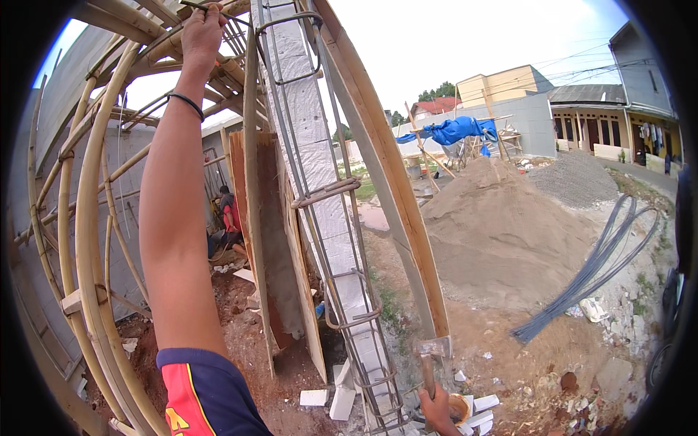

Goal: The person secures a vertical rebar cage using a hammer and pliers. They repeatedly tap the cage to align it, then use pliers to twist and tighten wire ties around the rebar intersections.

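A brown sand pile [502, 232] occupies the right side of the site. A grey gravel pile [574, 180] adjoins its far side. A bundle of dark steel bars [579, 278], looped at the far end, lies near the sand. Behind the sand, a blue tarpaulin [454, 132] is draped on poles. A grey wall [529, 120] stands farther back, with a beige building [502, 83] beyond it.

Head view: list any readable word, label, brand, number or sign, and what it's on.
No whole word, label, brand, number or sign is readable.
Left sleeve: yellow marking, cut off by the lower edge.
Hammer in the right hand: no lettering visible.
White crumpled item on the ground: any print is too small to read.
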Demonstrator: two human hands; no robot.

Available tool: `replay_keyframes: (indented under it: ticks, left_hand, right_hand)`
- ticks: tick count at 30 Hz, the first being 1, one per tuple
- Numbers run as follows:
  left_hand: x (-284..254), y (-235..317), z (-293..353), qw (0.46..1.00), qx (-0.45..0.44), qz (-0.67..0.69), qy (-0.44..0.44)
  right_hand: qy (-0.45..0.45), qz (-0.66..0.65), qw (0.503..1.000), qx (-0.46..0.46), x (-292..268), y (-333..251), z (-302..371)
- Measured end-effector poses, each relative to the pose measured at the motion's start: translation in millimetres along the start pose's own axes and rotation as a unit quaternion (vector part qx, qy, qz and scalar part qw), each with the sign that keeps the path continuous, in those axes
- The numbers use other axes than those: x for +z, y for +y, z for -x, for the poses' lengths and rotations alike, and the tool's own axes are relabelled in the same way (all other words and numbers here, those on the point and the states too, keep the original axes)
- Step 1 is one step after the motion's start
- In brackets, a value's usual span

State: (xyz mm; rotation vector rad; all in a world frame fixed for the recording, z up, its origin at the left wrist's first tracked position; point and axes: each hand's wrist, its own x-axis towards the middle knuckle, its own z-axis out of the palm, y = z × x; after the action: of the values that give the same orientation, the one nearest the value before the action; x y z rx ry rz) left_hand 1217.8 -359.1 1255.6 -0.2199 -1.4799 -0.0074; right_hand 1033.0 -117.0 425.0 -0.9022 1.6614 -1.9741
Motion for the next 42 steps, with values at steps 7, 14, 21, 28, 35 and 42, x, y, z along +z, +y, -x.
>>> replay_keyframes:
  ticks: [7,14,21,28,35,42]
  left_hand:
    - [42,-46,-31,0.989,-0.035,-0.119,-0.082]
    - [61,-65,-58,0.982,0.060,-0.147,-0.107]
    - [60,-66,-68,0.977,0.056,-0.156,-0.135]
    - [69,-71,-74,0.976,0.058,-0.139,-0.156]
    - [77,-70,-76,0.975,0.051,-0.116,-0.183]
    - [76,-61,-62,0.963,0.015,-0.088,-0.253]
  right_hand:
    - [0.028,0.129,0.988,0.083,-9,-63,13]
    - [0.007,0.255,0.956,0.142,-30,-113,4]
    - [0.015,0.319,0.932,0.173,-25,-123,-5]
    - [0.053,0.130,0.986,0.085,8,-78,-25]
    - [0.068,0.126,0.986,0.082,30,-59,-23]
    - [0.072,-0.024,0.995,0.061,29,-45,-26]
